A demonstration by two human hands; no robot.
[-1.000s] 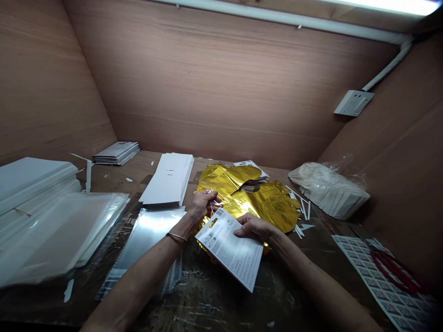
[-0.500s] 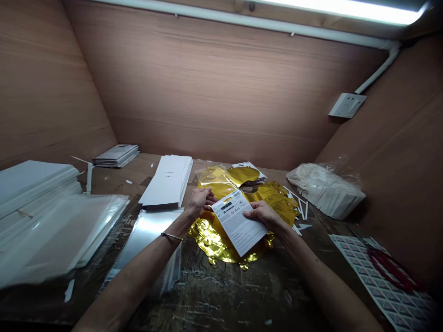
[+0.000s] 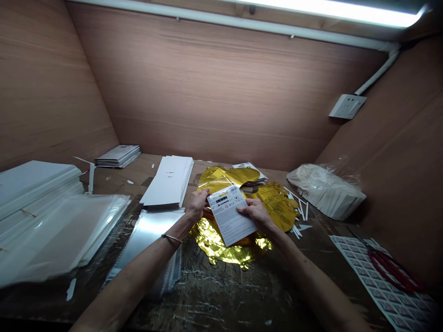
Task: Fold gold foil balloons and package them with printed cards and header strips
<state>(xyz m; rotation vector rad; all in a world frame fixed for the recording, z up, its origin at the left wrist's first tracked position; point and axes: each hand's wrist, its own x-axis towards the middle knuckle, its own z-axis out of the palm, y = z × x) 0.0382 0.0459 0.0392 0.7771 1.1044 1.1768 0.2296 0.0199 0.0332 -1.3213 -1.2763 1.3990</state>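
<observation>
Head view: the left hand [image 3: 197,206] and right hand [image 3: 254,214] grip clamped on a printed card [image 3: 228,215], holding it flat by both edges above a gold foil balloon [image 3: 221,244].

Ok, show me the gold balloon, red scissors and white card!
gold foil balloon [image 3: 280,207], head view, on its upper right part
red-handled scissors [image 3: 379,263], head view, on a handle
white printed card [image 3: 228,214], head view, on its middle

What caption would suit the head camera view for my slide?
Left hand and right hand hold a printed card over a gold foil balloon.

Plywood walls [image 3: 221,87] — strip light [image 3: 325,9] overhead.
</observation>
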